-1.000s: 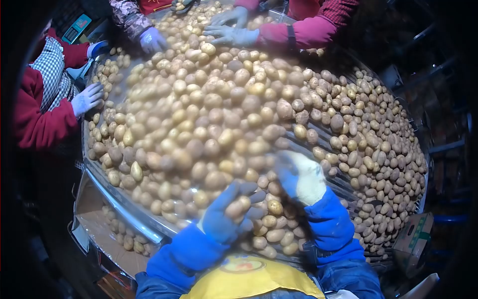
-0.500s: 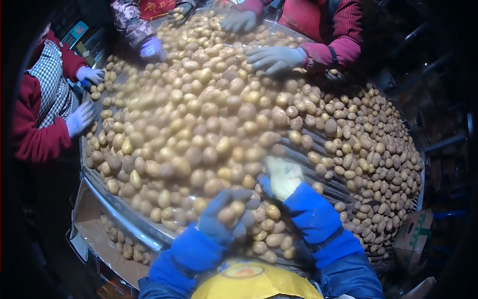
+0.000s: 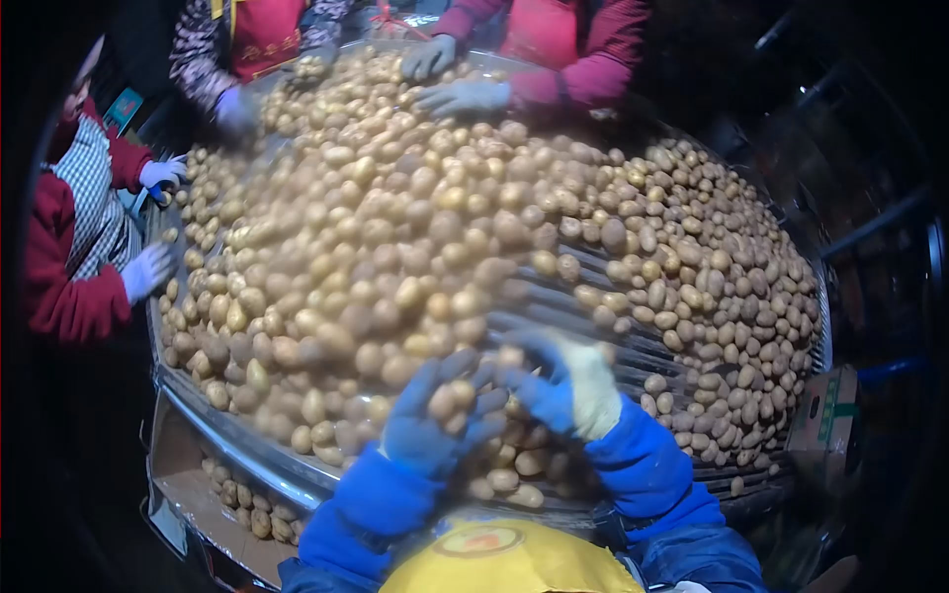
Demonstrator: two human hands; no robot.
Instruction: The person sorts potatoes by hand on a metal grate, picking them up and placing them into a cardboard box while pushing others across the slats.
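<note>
In the head view my left hand [image 3: 423,427], in a blue-grey glove, is cupped palm up around a few potatoes [image 3: 453,397]. Close by on its right is my right hand [image 3: 573,387], in a blue glove with a pale yellow-white back. Its curled fingers and thumb point toward the left hand and pinch a small potato [image 3: 511,356], blurred by motion. Both hands hover over the near side of a large heap of potatoes [image 3: 395,252]. More potatoes lie just below them, between my forearms.
Dark slats [image 3: 633,346] show through the heap on the right. A metal rim [image 3: 247,445] bounds the near left; beneath it a cardboard box [image 3: 183,460] holds potatoes. Co-workers' gloved hands [image 3: 465,97] work at the far side, others [image 3: 148,272] at left. Another carton [image 3: 825,410] stands right.
My right hand has drawn back from the slats toward my left hand, with a potato at its fingertips. My left hand still cups its potatoes. The whole view has shifted slightly.
</note>
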